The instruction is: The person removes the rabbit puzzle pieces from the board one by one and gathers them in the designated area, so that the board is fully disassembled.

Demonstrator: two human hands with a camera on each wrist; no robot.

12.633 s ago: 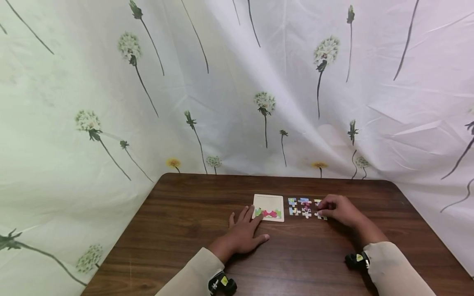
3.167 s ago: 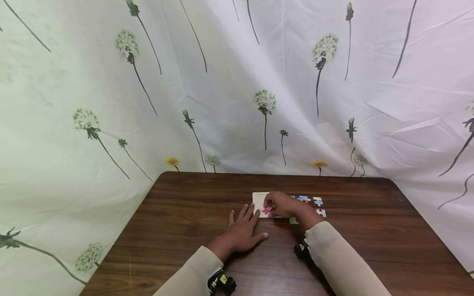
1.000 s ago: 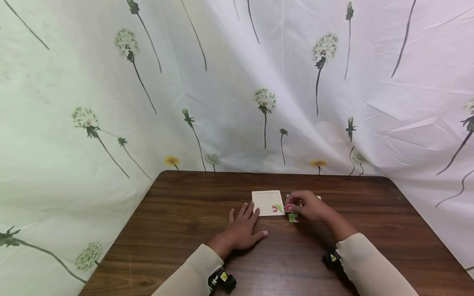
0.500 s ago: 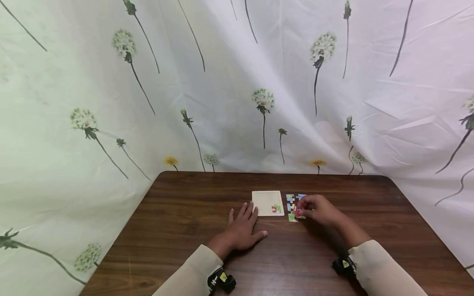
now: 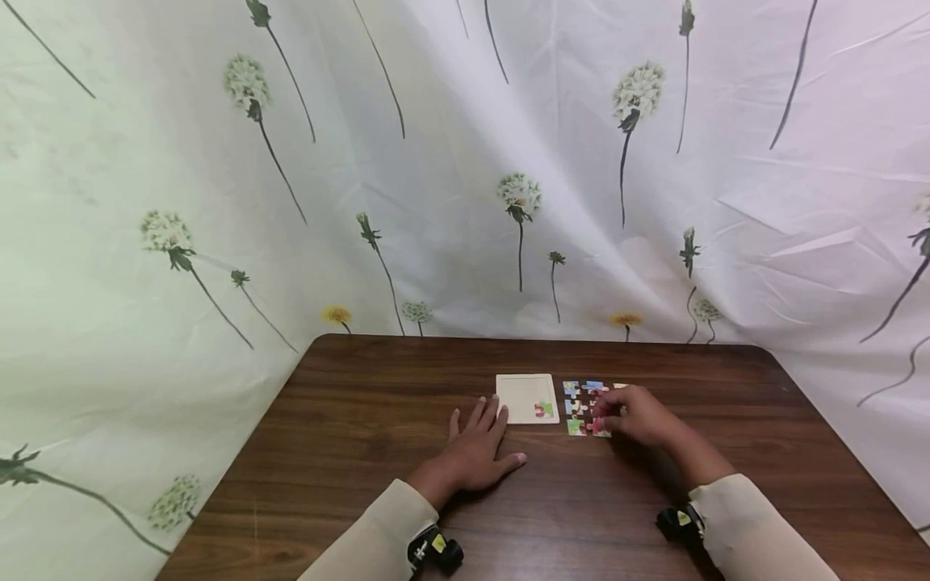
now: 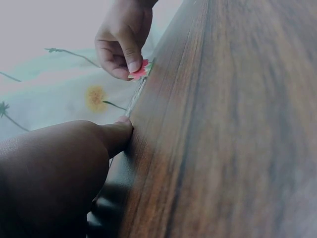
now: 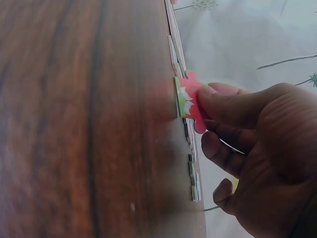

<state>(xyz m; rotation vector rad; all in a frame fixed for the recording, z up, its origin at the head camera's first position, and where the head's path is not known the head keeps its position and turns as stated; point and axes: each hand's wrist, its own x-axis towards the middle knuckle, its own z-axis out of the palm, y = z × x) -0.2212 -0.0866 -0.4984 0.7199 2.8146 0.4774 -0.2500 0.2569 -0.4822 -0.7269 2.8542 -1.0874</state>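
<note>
My left hand lies with spread fingers on the table, its fingertips at the lower left edge of a square cream puzzle tray. One red-and-green puzzle piece sits in the tray's lower right corner. Right of the tray, my right hand pinches a red-and-green puzzle piece between thumb and fingers. In the right wrist view that piece stands tilted, its green edge low at the tabletop. Loose puzzle pieces lie in rows beside it, partly hidden by the right hand.
The dark wood table ends at a rounded back edge. Behind it hangs a pale cloth printed with dandelions. A small black camera is strapped to each wrist.
Bottom-row pieces have left the tray since the oldest frame; one stays in its corner. Over the last second my right hand carries a red piece rightward, beside the green one. My left hand stays put.
</note>
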